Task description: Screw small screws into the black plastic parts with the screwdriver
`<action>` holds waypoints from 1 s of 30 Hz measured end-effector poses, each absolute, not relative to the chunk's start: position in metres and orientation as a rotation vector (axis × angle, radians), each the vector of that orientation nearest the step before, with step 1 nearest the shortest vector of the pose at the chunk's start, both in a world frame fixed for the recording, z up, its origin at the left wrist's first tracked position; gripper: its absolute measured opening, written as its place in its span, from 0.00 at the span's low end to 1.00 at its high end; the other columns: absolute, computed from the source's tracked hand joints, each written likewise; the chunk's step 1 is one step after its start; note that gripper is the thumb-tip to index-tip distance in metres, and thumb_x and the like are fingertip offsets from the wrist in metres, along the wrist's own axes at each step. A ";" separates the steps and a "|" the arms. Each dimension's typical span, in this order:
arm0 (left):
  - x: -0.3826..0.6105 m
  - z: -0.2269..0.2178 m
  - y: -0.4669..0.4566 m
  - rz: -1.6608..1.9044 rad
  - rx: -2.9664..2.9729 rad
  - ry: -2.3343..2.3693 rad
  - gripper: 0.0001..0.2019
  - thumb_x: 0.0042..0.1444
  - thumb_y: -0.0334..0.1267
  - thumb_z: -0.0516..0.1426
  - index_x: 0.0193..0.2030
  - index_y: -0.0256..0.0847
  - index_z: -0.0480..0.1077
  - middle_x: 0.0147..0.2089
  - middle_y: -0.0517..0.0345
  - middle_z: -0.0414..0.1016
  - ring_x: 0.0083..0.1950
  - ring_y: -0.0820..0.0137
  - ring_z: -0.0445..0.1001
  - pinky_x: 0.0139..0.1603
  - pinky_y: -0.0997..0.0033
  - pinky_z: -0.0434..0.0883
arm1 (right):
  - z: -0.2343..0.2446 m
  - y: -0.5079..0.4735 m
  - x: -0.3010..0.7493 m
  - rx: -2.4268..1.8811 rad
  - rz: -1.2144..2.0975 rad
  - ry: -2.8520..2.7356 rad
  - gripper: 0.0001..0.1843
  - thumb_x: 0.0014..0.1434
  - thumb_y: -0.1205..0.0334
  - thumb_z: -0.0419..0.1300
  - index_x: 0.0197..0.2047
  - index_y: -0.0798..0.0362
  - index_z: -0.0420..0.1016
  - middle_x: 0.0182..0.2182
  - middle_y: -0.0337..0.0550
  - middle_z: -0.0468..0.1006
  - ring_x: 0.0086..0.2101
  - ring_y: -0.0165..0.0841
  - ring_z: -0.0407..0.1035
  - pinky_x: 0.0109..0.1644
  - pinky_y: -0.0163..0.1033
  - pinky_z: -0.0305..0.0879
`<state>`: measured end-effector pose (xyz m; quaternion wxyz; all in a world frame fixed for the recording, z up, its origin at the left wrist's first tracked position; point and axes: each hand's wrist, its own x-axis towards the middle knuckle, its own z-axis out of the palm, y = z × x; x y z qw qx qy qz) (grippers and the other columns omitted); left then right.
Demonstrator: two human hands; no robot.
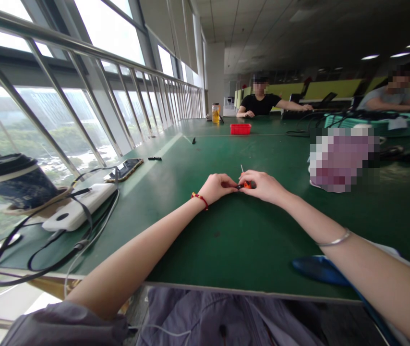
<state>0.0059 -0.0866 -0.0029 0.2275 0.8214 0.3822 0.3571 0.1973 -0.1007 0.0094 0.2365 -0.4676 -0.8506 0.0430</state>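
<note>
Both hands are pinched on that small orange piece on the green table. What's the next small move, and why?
Probably hold the left hand steady and ease the right hand inward: both pinch the small orange piece between them, low on the green table, with a thin white stalk sticking up by it.

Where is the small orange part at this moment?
In the head view, the small orange part sits centrally, pinched between the left hand and right hand.
</note>
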 end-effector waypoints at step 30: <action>0.008 0.008 -0.099 0.839 2.693 1.180 0.07 0.51 0.33 0.55 0.34 0.40 0.75 0.36 0.59 0.76 0.38 0.72 0.74 0.40 0.74 0.70 | 0.007 -0.096 0.197 -1.274 0.083 -2.392 0.08 0.53 0.56 0.58 0.35 0.47 0.75 0.40 0.39 0.77 0.40 0.35 0.70 0.39 0.37 0.63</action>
